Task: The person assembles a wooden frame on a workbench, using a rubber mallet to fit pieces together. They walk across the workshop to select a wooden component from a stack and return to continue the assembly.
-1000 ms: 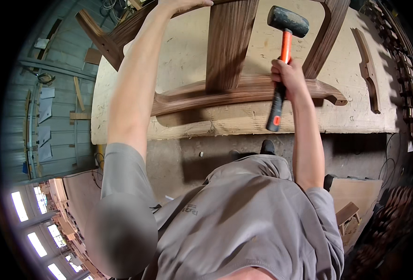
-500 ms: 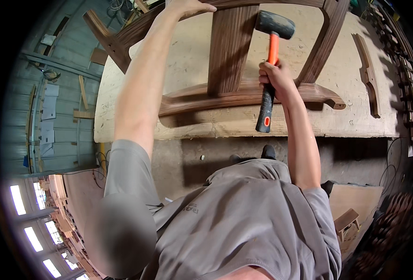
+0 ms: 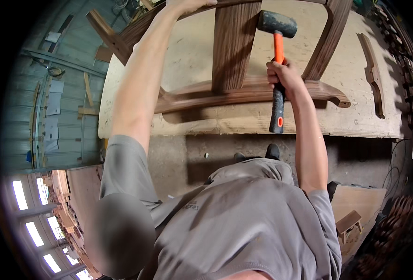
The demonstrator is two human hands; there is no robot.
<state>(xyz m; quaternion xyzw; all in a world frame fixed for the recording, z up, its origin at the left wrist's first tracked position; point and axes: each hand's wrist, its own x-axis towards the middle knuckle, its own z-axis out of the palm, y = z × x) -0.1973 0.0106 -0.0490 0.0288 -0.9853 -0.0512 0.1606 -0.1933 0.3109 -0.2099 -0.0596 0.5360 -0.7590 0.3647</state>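
A dark brown wooden chair frame (image 3: 237, 46) lies on the pale bench, with a broad centre slat between two curved rails. At the upper edge of the view my left hand (image 3: 190, 5) is on the far rail, seemingly gripping it; most of its fingers are cut off or hidden. My right hand (image 3: 285, 77) is closed round the black grip of a rubber mallet (image 3: 277, 24) with an orange shaft. The mallet's black head is above the bench, just right of the slat's far end. Below the hand, the grip's butt hangs over the near rail and bench edge.
The pale bench top (image 3: 356, 93) carries a loose curved wooden piece (image 3: 373, 74) on its right. Stacked wooden parts (image 3: 409, 79) line the far right. A small wooden stool (image 3: 349, 225) stands on a board at lower right. A greenish wall (image 3: 69, 93) rises at left.
My right hand and the mallet have shifted slightly right, and the handle now stands more upright. The whole view has moved a little; my left hand stays at the far rail.
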